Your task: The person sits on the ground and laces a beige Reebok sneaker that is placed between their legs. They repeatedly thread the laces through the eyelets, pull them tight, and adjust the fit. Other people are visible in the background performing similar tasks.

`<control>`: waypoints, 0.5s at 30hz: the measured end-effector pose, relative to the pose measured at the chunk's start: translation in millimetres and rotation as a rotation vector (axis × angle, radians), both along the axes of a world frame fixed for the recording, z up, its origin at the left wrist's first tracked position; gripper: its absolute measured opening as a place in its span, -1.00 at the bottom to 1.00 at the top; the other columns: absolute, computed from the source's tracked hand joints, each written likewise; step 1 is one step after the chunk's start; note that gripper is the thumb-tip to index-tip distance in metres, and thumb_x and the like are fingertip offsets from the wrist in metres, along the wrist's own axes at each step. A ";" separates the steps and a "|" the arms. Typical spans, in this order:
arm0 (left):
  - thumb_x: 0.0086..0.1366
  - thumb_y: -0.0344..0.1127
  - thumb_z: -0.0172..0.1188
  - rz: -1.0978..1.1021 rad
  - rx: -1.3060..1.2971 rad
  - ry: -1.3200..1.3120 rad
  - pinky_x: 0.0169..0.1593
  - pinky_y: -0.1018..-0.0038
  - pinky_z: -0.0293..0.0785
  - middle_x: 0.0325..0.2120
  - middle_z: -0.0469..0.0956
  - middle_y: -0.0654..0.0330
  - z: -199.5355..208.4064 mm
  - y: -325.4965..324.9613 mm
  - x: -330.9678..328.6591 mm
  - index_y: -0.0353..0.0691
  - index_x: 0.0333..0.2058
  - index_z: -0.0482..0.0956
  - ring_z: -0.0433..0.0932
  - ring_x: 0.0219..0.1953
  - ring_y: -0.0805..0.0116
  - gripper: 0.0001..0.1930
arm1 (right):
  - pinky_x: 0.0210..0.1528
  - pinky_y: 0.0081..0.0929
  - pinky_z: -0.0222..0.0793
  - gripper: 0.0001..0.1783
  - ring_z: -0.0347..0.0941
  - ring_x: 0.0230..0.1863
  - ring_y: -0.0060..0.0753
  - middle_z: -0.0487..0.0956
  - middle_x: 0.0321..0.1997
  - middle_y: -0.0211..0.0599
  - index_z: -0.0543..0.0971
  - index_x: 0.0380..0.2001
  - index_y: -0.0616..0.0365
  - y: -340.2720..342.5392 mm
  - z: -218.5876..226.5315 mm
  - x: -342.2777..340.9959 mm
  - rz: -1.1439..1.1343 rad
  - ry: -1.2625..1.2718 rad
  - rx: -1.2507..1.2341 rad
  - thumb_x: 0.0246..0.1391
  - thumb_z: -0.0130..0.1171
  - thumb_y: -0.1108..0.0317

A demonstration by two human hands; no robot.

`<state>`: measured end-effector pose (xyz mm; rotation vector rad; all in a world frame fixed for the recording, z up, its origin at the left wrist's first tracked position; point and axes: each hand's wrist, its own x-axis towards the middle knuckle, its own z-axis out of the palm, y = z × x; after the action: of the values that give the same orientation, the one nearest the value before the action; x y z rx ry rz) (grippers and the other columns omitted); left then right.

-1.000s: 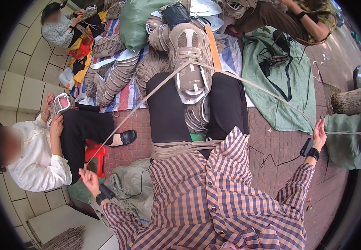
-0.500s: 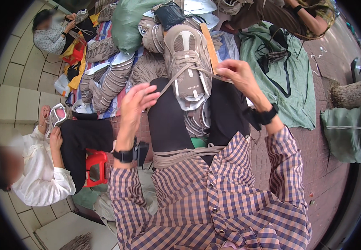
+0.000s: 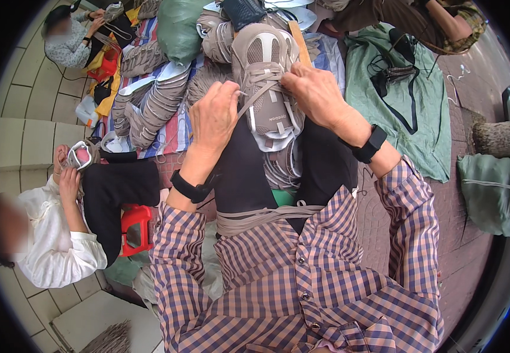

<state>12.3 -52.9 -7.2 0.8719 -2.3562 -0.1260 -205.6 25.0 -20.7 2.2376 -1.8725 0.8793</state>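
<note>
A grey-beige sneaker (image 3: pixel 272 117) lies between my thighs, its toe pointing away from me. Flat beige laces (image 3: pixel 265 75) cross over its upper part. At the shoe's left side, my left hand (image 3: pixel 215 115) pinches a shoelace end, whose pale tip shows by the fingers. My right hand (image 3: pixel 319 97) is closed at the right edge of the lacing, its fingertips against the shoe; the lace in them is mostly hidden. A bundle of loose laces (image 3: pixel 255 219) lies across my lap.
Stacks of grey shoe uppers (image 3: pixel 155 112) lie on a striped sheet (image 3: pixel 181 132) at the left. Beside them sits a green sack (image 3: pixel 178 35). One co-worker in white (image 3: pixel 60 235) handles a shoe nearby. A green tarp (image 3: pixel 431 129) spreads at the right.
My left hand has gone from spread fingers to a pinch on a lace end, closer to the shoe. My right hand has moved left, onto the lacing's edge.
</note>
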 end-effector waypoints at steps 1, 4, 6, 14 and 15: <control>0.23 -0.39 0.16 0.008 0.005 0.001 -0.35 0.21 0.42 -0.46 0.49 0.11 1.8 0.2 -2.2 -0.17 -0.33 0.54 0.53 -0.41 0.00 -0.95 | -0.30 -0.15 0.43 -0.92 0.53 -0.33 0.01 0.53 -0.38 -0.17 0.57 -0.44 0.13 -2.0 -0.8 -2.0 0.006 -0.024 0.016 -0.09 0.14 0.44; 0.22 -0.38 0.18 0.018 0.003 0.012 -0.35 0.22 0.41 -0.46 0.49 0.12 4.4 -0.4 -6.9 -0.17 -0.35 0.55 0.52 -0.42 0.01 -0.95 | -0.47 -0.51 0.36 -0.86 0.47 -0.55 -0.49 0.54 -0.62 -0.34 0.61 -0.46 0.19 -6.6 -4.0 -12.0 -0.098 -0.552 0.189 0.00 0.31 0.34; 0.21 -0.38 0.18 0.022 -0.012 0.022 -0.36 0.22 0.41 -0.46 0.49 0.12 6.0 0.0 -10.5 -0.18 -0.36 0.55 0.52 -0.43 0.01 -0.96 | -0.51 -0.58 0.30 -0.79 0.40 -0.58 -0.65 0.50 -0.66 -0.42 0.60 -0.48 0.20 -6.1 -7.3 -15.8 -0.131 -0.698 0.264 0.01 0.34 0.27; 0.17 -0.39 0.22 -0.118 -0.097 -0.045 -0.36 0.25 0.44 -0.45 0.49 0.12 6.2 2.1 -20.3 -0.19 -0.37 0.54 0.52 -0.44 0.02 -0.93 | -0.50 -0.58 0.32 -0.75 0.40 -0.58 -0.65 0.52 -0.64 -0.41 0.60 -0.47 0.24 -6.4 -21.0 0.3 -0.174 -0.750 0.164 0.02 0.35 0.26; 0.15 -0.37 0.24 -0.090 -0.061 -0.060 -0.35 0.25 0.45 -0.42 0.49 0.12 5.3 1.5 -18.0 -0.19 -0.34 0.53 0.53 -0.42 0.02 -0.89 | -0.43 -0.48 0.35 -0.76 0.45 -0.51 -0.46 0.54 -0.58 -0.32 0.60 -0.44 0.23 -5.1 -20.5 3.4 -0.174 -0.728 0.110 0.00 0.34 0.25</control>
<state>-5.7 -51.4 -1.9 0.7506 -2.4425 -0.0648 -202.1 19.9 -41.2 1.8992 -2.3856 1.7636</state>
